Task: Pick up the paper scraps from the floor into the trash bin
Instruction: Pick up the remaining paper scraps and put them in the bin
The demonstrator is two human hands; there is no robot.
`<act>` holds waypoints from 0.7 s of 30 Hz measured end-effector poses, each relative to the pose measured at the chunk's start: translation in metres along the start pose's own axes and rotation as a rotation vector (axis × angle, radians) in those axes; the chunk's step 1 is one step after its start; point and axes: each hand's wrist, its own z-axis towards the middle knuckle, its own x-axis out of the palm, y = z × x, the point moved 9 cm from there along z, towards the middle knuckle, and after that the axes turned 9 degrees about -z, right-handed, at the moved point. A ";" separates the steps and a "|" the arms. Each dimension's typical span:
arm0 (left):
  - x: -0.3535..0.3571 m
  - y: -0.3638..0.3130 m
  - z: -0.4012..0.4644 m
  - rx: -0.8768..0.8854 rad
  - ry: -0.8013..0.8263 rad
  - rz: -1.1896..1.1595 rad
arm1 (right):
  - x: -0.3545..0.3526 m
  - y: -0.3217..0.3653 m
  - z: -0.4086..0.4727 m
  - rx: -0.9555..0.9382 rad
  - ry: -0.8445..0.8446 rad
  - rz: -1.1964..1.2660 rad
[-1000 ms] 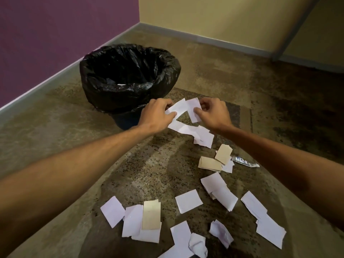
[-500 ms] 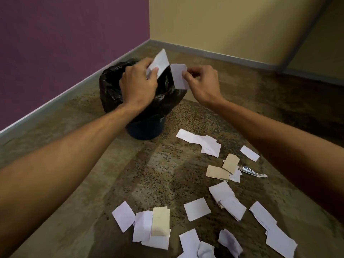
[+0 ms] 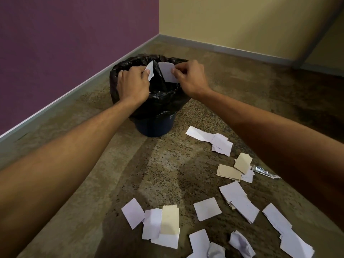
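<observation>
A trash bin (image 3: 154, 125) lined with a black bag (image 3: 163, 98) stands on the floor near the purple wall. Both hands are over its opening. My left hand (image 3: 133, 83) pinches a narrow white scrap (image 3: 150, 70) between thumb and fingers. My right hand (image 3: 189, 78) pinches a larger white scrap (image 3: 168, 71) by its right edge. Several white and tan paper scraps (image 3: 207, 208) lie scattered on the floor in front of the bin, with a crumpled one (image 3: 241, 243) near the bottom edge.
A silver foil wrapper (image 3: 264, 171) lies on the floor under my right forearm. The purple wall (image 3: 65, 43) runs along the left and a yellow wall (image 3: 232, 19) stands behind. The floor is mottled brown.
Both hands lifted their scraps off the floor and carried them to the bin; they now hold them lower, over the bin's opening. The camera has risen and pulled back.
</observation>
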 end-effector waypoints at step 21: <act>0.021 -0.042 -0.119 0.511 0.308 0.142 | 0.006 -0.021 -0.118 -0.134 0.313 -0.158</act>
